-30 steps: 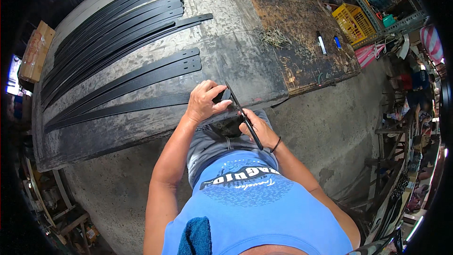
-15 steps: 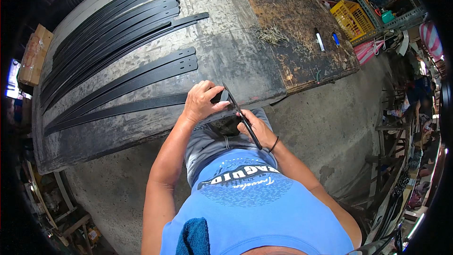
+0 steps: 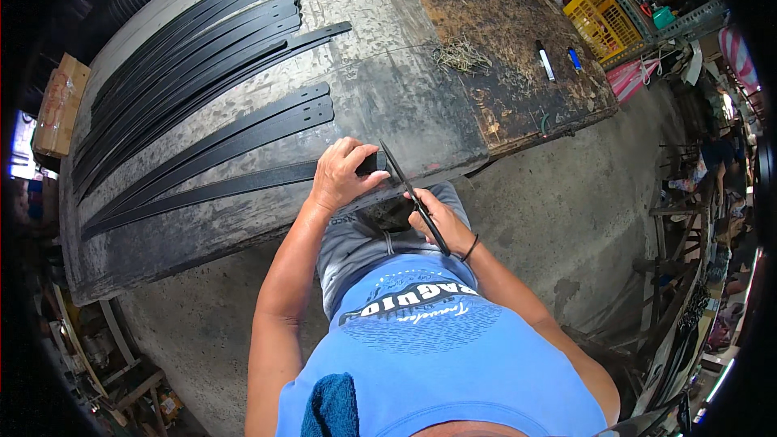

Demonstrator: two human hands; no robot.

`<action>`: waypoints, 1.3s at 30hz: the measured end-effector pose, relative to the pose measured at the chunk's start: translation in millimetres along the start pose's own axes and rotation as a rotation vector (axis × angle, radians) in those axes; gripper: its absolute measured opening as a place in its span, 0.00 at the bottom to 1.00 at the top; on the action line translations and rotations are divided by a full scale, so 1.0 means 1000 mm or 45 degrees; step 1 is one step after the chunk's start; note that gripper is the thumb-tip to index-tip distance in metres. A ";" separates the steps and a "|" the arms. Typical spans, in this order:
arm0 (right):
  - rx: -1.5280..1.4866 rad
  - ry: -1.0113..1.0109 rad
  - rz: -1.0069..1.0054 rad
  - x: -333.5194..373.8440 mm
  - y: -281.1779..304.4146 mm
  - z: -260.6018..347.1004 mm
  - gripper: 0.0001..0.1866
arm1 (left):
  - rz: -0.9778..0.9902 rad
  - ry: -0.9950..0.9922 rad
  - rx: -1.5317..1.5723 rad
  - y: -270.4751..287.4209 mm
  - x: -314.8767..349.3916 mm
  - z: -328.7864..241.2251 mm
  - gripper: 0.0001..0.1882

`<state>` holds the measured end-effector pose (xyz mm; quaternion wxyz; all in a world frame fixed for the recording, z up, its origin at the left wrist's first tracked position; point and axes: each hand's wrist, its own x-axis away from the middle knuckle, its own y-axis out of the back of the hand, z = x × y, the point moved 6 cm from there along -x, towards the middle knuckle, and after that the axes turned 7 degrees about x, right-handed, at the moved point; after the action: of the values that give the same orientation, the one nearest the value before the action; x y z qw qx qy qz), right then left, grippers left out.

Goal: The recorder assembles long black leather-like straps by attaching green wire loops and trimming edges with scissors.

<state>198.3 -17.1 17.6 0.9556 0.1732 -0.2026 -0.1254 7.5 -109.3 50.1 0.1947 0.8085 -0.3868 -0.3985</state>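
Note:
My left hand [image 3: 340,171] pinches the end of a black strap [image 3: 243,179] near the front edge of the worktable [image 3: 405,125]. The strap's dark tip shows between thumb and fingers, and its length runs left along the table. In my right hand [image 3: 441,218] is a pair of long black scissors [image 3: 400,170], the blades pointing up and away, just right of the strap end and apart from it. My fingers partly hide the handles. Beyond my left hand lie two loose black straps [image 3: 312,110] with small holes near their ends.
More black straps [image 3: 218,48] lie in bunches farther back. On the brown board [image 3: 518,57] are a pile of fibres [image 3: 463,57], a white marker [image 3: 545,61] and a blue marker [image 3: 575,59]. A yellow crate [image 3: 603,23] stands at the right, a cardboard box [image 3: 63,105] at the far left.
A greyish face at the strap's end, seen earlier between my left fingers, now shows dark. The left hand has shifted slightly left; the scissors stay nearly in place.

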 end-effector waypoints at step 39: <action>-0.470 -0.118 -0.239 0.048 0.051 -0.036 0.26 | 0.271 0.092 -0.432 0.026 0.006 0.017 0.36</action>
<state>264.5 24.6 22.9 0.9449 0.0075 -0.2030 -0.2568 -16.2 -130.4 52.8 0.3827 0.7324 -0.3901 -0.4060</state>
